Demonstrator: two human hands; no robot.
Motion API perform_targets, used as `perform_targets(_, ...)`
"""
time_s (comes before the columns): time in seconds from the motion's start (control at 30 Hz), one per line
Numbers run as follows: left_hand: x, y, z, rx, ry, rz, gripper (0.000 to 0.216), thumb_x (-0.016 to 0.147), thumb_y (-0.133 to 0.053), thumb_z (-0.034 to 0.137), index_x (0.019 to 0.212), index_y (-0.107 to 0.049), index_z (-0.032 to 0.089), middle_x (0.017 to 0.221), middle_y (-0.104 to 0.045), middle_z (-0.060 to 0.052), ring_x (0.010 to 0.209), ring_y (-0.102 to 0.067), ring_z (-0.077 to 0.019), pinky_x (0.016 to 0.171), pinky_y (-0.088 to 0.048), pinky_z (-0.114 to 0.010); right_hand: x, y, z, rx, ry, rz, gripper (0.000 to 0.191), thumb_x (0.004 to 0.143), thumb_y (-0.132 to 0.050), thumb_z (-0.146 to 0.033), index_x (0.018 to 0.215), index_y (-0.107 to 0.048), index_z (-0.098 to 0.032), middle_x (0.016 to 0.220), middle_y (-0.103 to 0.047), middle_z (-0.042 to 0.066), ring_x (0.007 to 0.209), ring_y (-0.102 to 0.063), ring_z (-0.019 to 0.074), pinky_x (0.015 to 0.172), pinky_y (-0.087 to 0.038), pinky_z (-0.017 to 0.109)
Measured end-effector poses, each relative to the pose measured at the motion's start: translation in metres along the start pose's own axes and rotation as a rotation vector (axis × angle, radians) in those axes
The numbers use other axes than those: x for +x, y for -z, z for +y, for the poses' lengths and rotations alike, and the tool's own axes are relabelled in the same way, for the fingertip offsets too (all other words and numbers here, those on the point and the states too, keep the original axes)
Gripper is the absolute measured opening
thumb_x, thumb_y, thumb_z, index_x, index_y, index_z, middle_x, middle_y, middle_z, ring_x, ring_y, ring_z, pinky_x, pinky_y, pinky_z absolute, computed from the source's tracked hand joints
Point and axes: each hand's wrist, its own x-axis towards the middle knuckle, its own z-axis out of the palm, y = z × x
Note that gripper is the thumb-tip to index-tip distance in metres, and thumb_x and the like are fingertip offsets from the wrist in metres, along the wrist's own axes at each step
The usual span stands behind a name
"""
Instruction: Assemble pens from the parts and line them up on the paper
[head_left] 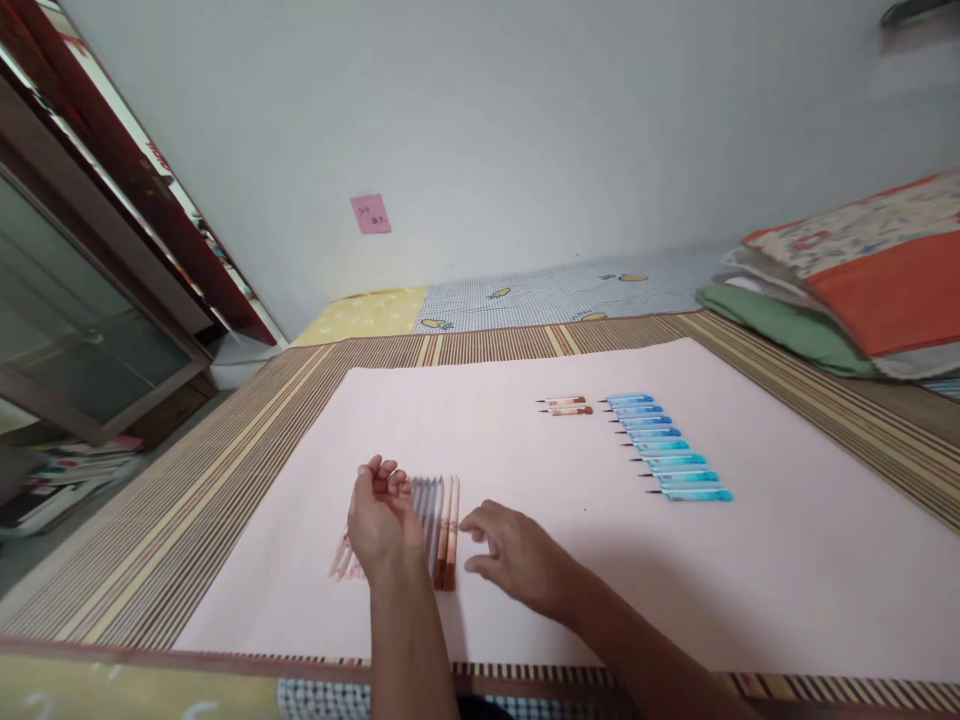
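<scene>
My left hand [384, 520] is raised over a row of slim pens, palm turned up and fingers loosely curled, with nothing visible in it. Part of the row is hidden behind it: pale pinkish pens [343, 560] show at its left, grey ones [429, 508] and peach-and-brown ones [449, 535] at its right. Just right of the brown-ended pens is my right hand [517, 550], thumb and index finger apart, holding nothing that I can see. Farther off lie two brown-ended pens [568, 410] and a slanting column of several blue pens [679, 460].
A large pale pink sheet [540, 460] covers a striped mat [225, 480]. Folded cloths and an orange patterned cushion [915, 290] are piled at the right by the wall [525, 140]. A pink note [371, 214] is stuck there. A glass-paned cabinet [82, 320] stands left.
</scene>
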Motion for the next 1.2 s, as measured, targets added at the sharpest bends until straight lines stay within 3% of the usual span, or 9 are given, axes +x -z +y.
perform_targets(0.13, -0.009, -0.009, -0.011, 0.014, 0.068, -0.141, 0.02, 0.077, -0.074, 0.03, 0.086, -0.066, 0.015, 0.073, -0.062, 0.001, 0.06, -0.054, -0.0078, 0.057, -0.039, -0.02, 0.008, 0.061, 0.028, -0.09, -0.143, 0.196, 0.022, 0.092, -0.051, -0.021, 0.106, -0.069, -0.021, 0.106, -0.071, 0.006, 0.093, -0.065, 0.0191, 0.081, -0.046, 0.03)
perform_targets(0.23, -0.015, -0.014, -0.021, 0.037, 0.128, -0.208, 0.023, 0.073, -0.078, 0.029, 0.086, -0.067, 0.014, 0.073, -0.063, 0.0, 0.059, -0.055, -0.0079, 0.056, -0.041, -0.019, 0.022, 0.112, 0.061, -0.472, -0.311, 0.385, 0.027, 0.095, -0.046, -0.018, 0.109, -0.069, -0.02, 0.113, -0.071, 0.007, 0.099, -0.064, 0.0191, 0.082, -0.044, 0.028)
perform_targets(0.37, -0.013, -0.013, -0.032, 0.074, 0.165, -0.244, 0.026, 0.07, -0.081, 0.03, 0.085, -0.069, 0.013, 0.072, -0.064, -0.001, 0.059, -0.057, -0.0082, 0.056, -0.045, -0.019, 0.045, 0.153, 0.101, -0.627, -0.374, 0.414, 0.028, 0.092, -0.049, -0.012, 0.11, -0.07, -0.015, 0.117, -0.067, 0.015, 0.105, -0.06, 0.0239, 0.085, -0.039, 0.031)
perform_targets(0.53, -0.008, -0.008, -0.039, 0.121, 0.167, -0.287, 0.028, 0.07, -0.081, 0.032, 0.087, -0.07, 0.013, 0.073, -0.066, -0.001, 0.059, -0.059, -0.0084, 0.056, -0.047, -0.019, 0.06, 0.157, 0.125, -0.737, -0.365, 0.333, 0.02, 0.091, -0.051, -0.011, 0.094, -0.07, -0.017, 0.106, -0.068, 0.011, 0.096, -0.059, 0.0232, 0.079, -0.035, 0.031)
perform_targets(0.83, -0.018, -0.018, -0.039, 0.129, 0.158, -0.218, 0.028, 0.064, -0.081, 0.03, 0.083, -0.069, 0.013, 0.069, -0.065, -0.001, 0.055, -0.056, -0.0083, 0.048, -0.039, -0.018, 0.052, 0.157, 0.131, -0.764, -0.309, 0.359, 0.027, 0.081, -0.053, -0.009, 0.104, -0.066, -0.016, 0.116, -0.064, 0.013, 0.106, -0.055, 0.0262, 0.081, -0.034, 0.033)
perform_targets(1.0, -0.018, -0.017, -0.043, 0.141, 0.184, -0.232, 0.03, 0.062, -0.082, 0.029, 0.084, -0.068, 0.013, 0.069, -0.065, 0.0, 0.054, -0.056, -0.0082, 0.048, -0.039, -0.018, 0.048, 0.157, 0.135, -0.704, -0.282, 0.314, 0.021, 0.075, -0.055, -0.008, 0.092, -0.065, -0.016, 0.105, -0.065, 0.011, 0.091, -0.057, 0.0234, 0.074, -0.033, 0.032)
perform_targets(1.2, -0.02, -0.018, -0.046, 0.161, 0.191, -0.231, 0.029, 0.061, -0.081, 0.028, 0.082, -0.069, 0.012, 0.067, -0.065, 0.0, 0.052, -0.056, -0.008, 0.047, -0.04, -0.017, 0.037, 0.153, 0.134, -0.569, -0.23, 0.302, 0.015, 0.079, -0.051, -0.007, 0.086, -0.058, -0.019, 0.088, -0.064, 0.005, 0.076, -0.054, 0.017, 0.065, -0.033, 0.027)
